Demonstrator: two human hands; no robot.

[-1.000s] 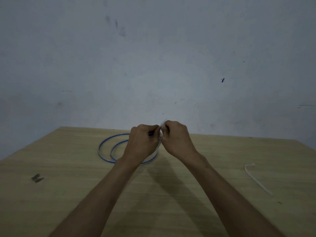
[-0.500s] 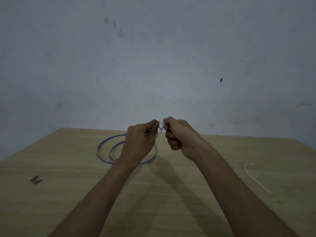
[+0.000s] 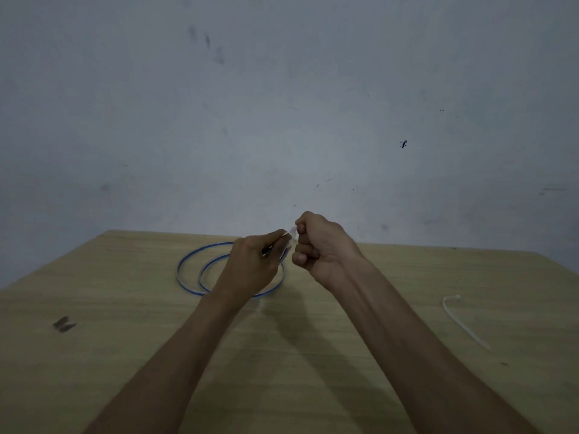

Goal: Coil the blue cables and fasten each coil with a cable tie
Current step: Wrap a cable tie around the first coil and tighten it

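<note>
A blue cable coil (image 3: 188, 270) lies in two loops on the wooden table (image 3: 125, 355), its right side lifted off the surface. My left hand (image 3: 253, 267) pinches that lifted part of the coil. My right hand (image 3: 319, 245) is closed just to the right of it, gripping a white cable tie (image 3: 293, 234) that sits where the two hands meet. Most of that tie is hidden by my fingers.
A second white cable tie (image 3: 460, 321) lies loose on the table at the right. A small dark object (image 3: 64, 324) rests near the left edge. A grey wall stands right behind the table's far edge.
Both hands have risen a little from the table, lifting the coil's right side. My right hand has turned its fist and drawn slightly up and to the right with the tie.
</note>
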